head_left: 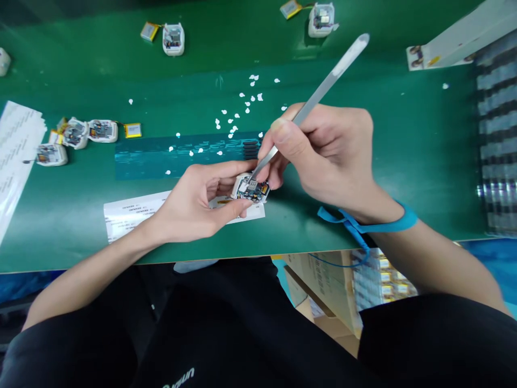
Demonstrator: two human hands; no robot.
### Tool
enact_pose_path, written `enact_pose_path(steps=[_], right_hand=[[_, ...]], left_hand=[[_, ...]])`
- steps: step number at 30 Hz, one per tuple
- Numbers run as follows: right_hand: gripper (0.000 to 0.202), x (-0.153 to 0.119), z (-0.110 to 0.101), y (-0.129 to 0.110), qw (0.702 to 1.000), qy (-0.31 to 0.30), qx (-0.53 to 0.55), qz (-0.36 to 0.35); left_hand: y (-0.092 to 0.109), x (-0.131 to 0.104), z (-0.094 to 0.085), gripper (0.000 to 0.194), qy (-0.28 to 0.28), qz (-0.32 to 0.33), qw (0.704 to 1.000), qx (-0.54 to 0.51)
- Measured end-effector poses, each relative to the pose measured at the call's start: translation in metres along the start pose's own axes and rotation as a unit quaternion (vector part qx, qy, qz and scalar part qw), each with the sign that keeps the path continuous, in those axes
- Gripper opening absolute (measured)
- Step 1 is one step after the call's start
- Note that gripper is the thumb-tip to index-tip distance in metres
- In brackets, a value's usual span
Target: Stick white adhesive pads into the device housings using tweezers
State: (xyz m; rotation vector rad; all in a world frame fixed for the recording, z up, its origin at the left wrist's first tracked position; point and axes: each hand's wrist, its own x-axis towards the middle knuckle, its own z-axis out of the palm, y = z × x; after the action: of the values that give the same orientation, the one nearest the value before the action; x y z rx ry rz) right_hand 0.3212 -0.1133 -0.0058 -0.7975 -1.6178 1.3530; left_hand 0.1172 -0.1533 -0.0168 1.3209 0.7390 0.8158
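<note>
My left hand is closed around a small white-cased electronic device, its circuit board facing up. In my right hand is a pair of metal tweezers, held like a pen and slanting down to the left. Their tip touches or hovers just over the board; I cannot tell which. Fingers of the right hand rest close to the device's right edge. Beneath the left hand lies a printed white sheet. Whether the tweezers grip anything at the tip is too small to see.
Many small white round stickers are scattered over the green mat. Several open devices with batteries, such as one device, lie at the back and left. A clear tray stack stands right. A blue wrist strap trails a cord.
</note>
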Motion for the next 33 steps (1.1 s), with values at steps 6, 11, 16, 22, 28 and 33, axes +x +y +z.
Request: enact_pose_path(steps=[6,11,16,22,28,33], right_hand=[[0.043,0.001,-0.001,0.002,1.000,-0.004,0.005,-0.007],[0.041,0.001,-0.002,0.001,1.000,-0.009,0.007,0.003],[0.036,-0.006,0.004,0.002,0.998,0.007,-0.040,-0.037],[0.031,-0.003,-0.010,0.010,0.971,0.156,-0.145,-0.112],[0.050,0.023,-0.045,0.039,0.933,-0.027,-0.335,-0.128],[0.049,0.026,-0.052,0.051,0.917,-0.053,-0.376,-0.125]], left_hand=[[0.002,-0.002,0.002,0.019,0.006,-0.024,0.999,0.030],[0.003,-0.002,0.002,0.017,0.005,-0.018,0.998,0.066],[0.004,-0.002,0.001,0.018,0.016,-0.021,0.995,0.097],[-0.003,-0.003,-0.003,0.024,0.059,0.000,0.980,0.188],[-0.012,0.006,-0.009,0.020,0.071,0.063,0.960,0.264],[-0.020,0.012,-0.015,0.022,0.031,0.083,0.938,0.334]])
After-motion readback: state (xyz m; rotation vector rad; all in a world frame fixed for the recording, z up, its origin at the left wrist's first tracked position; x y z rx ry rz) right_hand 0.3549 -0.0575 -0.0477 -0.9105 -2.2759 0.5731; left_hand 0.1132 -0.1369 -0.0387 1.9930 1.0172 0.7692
